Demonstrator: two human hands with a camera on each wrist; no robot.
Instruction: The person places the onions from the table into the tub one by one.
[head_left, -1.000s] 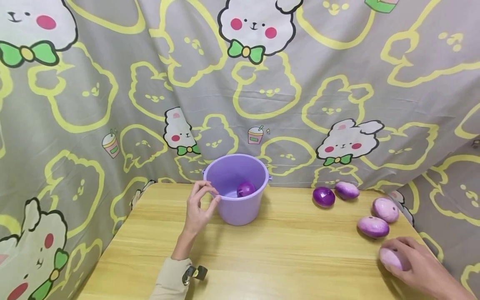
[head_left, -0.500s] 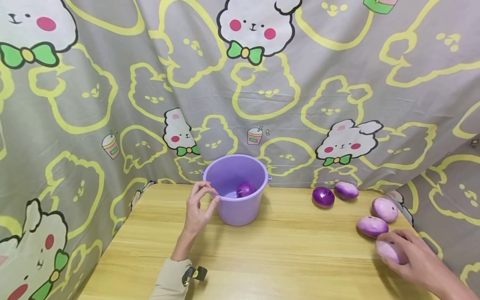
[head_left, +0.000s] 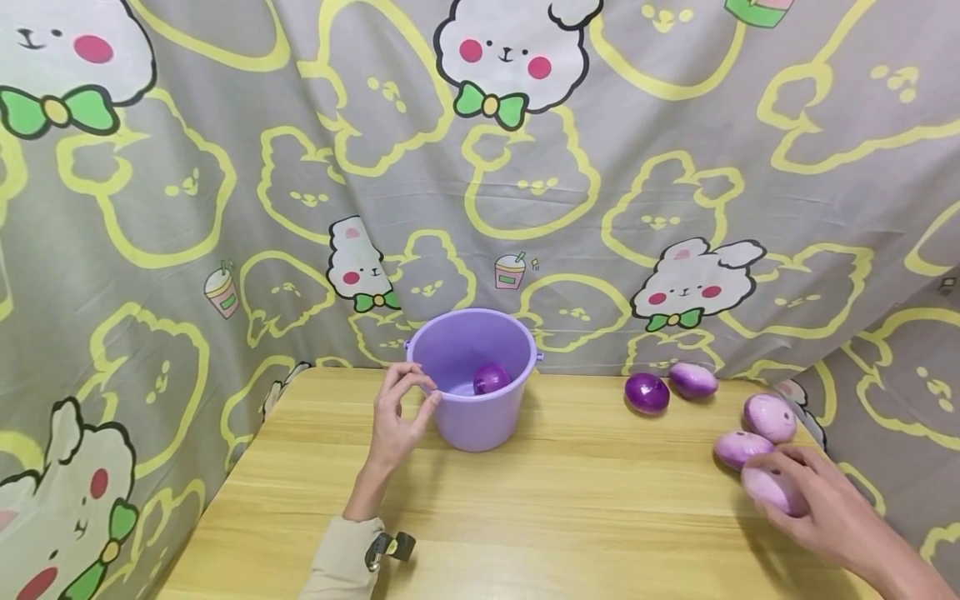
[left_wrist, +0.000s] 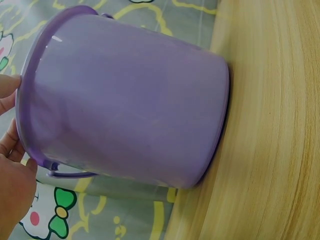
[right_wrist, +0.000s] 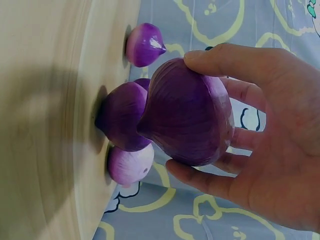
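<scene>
Your left hand point(head_left: 397, 421) pinches the lilac bucket point(head_left: 478, 425) at its rim, head view; your right hand point(head_left: 832, 512) grips a purple onion point(head_left: 771, 490) right of the bucket. Progress looks early: one dark onion point(head_left: 491, 380) inside the bucket, four loose onions point(head_left: 647, 393) on the table point(head_left: 570, 500) right of it. Left wrist: bucket wall smooth, tapering, plastic-looking. Right wrist: purple onion rounded, sharp-tipped.

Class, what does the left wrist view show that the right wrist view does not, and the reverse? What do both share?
Only the left wrist view shows the purple bucket and the left hand holding its rim.
Only the right wrist view shows the right hand holding a purple onion, with other onions beyond it.
Both show the wooden table and the patterned cloth.
</scene>
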